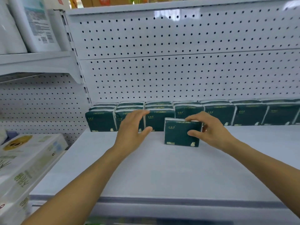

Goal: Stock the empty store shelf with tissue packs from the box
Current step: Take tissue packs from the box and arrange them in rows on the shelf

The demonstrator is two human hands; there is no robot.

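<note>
The white shelf (162, 172) lay smooth and flat, its front half bare. On the left stood pale, glossy boxed packs (27, 161) with green print. Farther in, the right hand (209, 129) gripped a dark green tissue pack (181, 133), fingers curled over its top edge and thumb pressed on its face; the pack stood upright on the shelf, just ahead of the others. The left hand (131, 129) hovered beside it with fingers spread, holding nothing. Behind them a row of tissue packs (219, 113), soft rectangular plastic-wrapped blocks, lined the white perforated back panel (178, 62), several deep at the left.
</note>
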